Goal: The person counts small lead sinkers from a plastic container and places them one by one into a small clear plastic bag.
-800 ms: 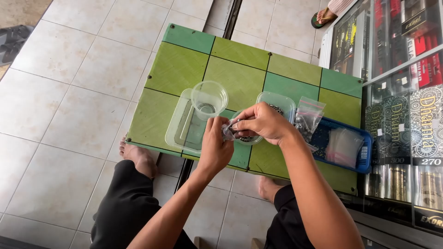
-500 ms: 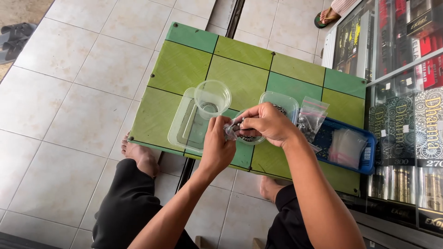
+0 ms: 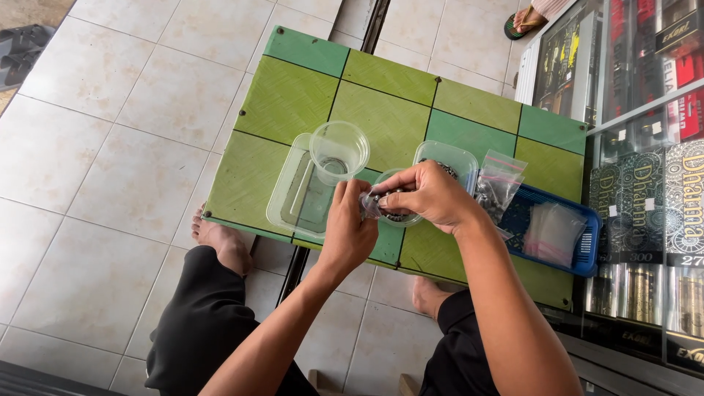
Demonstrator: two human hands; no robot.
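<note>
My left hand and my right hand meet over a low green checkered table. Between their fingertips they pinch a small clear plastic bag. Under the hands stands a small clear cup with dark little pieces in it. A larger empty clear cup sits in a clear rectangular tray just left of my left hand. Behind my right hand is a clear tub holding more dark small pieces.
A blue plastic basket with small clear bags lies at the table's right edge; filled zip bags lean beside it. A glass display case with boxes stands at the right. My bare feet rest on pale floor tiles under the table.
Both hands stay together on the small bag, fingers shifting slightly. The view has drifted a little, nothing else has moved.
</note>
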